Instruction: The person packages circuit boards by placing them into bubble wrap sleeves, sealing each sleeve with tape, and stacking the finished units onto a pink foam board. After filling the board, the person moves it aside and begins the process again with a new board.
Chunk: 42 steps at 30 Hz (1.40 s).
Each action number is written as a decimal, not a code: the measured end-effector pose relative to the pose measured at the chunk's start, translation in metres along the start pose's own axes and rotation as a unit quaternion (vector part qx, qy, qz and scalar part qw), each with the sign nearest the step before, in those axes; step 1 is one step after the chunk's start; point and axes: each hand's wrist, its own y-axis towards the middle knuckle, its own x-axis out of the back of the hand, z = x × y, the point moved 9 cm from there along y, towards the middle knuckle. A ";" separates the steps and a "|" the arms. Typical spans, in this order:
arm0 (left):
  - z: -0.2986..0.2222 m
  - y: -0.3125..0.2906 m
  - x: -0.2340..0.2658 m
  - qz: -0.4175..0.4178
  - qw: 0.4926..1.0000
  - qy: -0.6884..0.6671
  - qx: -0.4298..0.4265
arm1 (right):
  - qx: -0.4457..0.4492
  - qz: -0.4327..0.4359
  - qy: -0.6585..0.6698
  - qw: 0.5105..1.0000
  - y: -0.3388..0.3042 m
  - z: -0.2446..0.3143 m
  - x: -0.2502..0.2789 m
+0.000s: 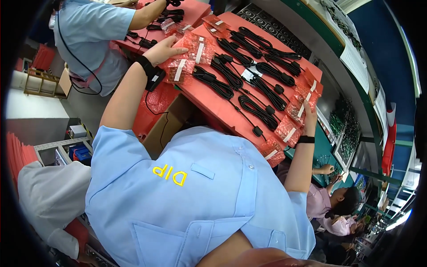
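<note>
A pink foam sheet (227,116) spreads out in front of me, bearing several coiled black cables (262,114) with small inline blocks. Red bubble-wrap pouches with white labels line its two ends, a left group (199,49) and a right group (288,130). My left hand (161,52) grips the sheet's left edge beside the pouches, thumb on top and the other fingers partly hidden. At the opposite edge my right hand (310,118) is closed round the sheet next to the right pouches, its fingers partly covered. A black wrist strap (152,73) with a cord is on my left wrist.
A co-worker in a blue shirt (91,38) works at another pink surface with cables at the upper left. An open cardboard box (171,127) stands below the sheet. Right of it, a green bench (327,158) holds trays of parts, with more people along it.
</note>
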 end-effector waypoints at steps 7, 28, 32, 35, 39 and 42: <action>-0.011 -0.036 -0.010 -0.037 0.999 -0.009 0.037 | -0.004 0.073 -0.039 0.997 0.026 0.026 -0.012; -0.009 -0.136 -0.047 -0.213 0.974 0.023 -0.069 | 0.131 0.163 -0.041 0.977 0.049 0.046 -0.032; -0.014 -0.134 -0.049 -0.215 0.972 0.022 -0.093 | 0.158 0.173 -0.032 0.972 0.044 0.051 -0.036; -0.014 -0.131 -0.046 -0.218 0.971 0.033 -0.091 | 0.175 0.178 -0.019 0.968 0.042 0.048 -0.037; -0.010 -0.127 -0.040 -0.228 0.965 0.077 -0.100 | 0.200 0.198 0.015 0.959 0.036 0.044 -0.044; -0.014 -0.132 -0.046 -0.242 0.961 0.037 -0.125 | 0.233 0.216 0.017 0.948 0.026 0.044 -0.045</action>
